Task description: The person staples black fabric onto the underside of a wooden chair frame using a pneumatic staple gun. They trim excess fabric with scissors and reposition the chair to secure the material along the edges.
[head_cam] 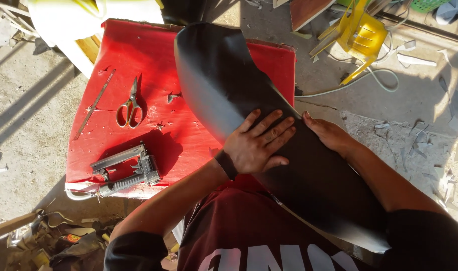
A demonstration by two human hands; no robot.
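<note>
A long black padded seat cover (224, 75) lies across a red worktable (128, 45) and onto my lap. My left hand (256, 143) presses flat on its top surface with fingers spread. My right hand (329, 133) rests against the cover's right edge, fingers tucked along the side; whether it grips the edge I cannot tell. On the red surface to the left lie orange-handled scissors (129, 105), a thin metal strip (94, 104) and a grey pneumatic staple gun (126, 170).
A yellow plastic stool (359, 35) lies tipped on the concrete floor at the upper right, beside a pale hose (369, 83). Scraps and debris litter the floor right and lower left. A yellow-white object (78, 20) stands behind the table.
</note>
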